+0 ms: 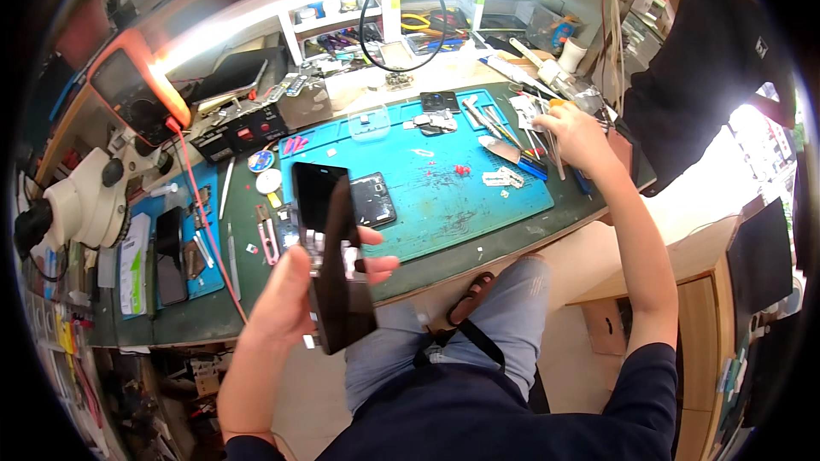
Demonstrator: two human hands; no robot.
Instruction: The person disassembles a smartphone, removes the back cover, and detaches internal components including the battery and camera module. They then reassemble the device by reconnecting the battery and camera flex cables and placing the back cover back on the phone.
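Note:
My left hand (pixel 284 300) is closed round the edges of a dark smartphone (pixel 343 294), held up tilted over the front edge of the bench. Its glossy surface shows reflections. Behind it, an opened phone body (pixel 372 198) lies on the blue work mat (pixel 427 226). At the mat's right side my right hand (pixel 574 135) reaches into a group of hand tools. Its fingers are pinched together beside a small yellow part (pixel 558 103); what they hold is hidden. Tweezers and slim tools (pixel 487 115) and a wide-bladed blue-handled scraper (pixel 504 150) lie close by.
An orange multimeter (pixel 137 90) and a white microscope (pixel 81 205) stand at the left, with a red cable (pixel 209 226) running down the bench. Small red pieces (pixel 461 170) lie on the mat. A black cable loop (pixel 367 30) hangs above. Another person in black (pixel 709 51) stands at the right.

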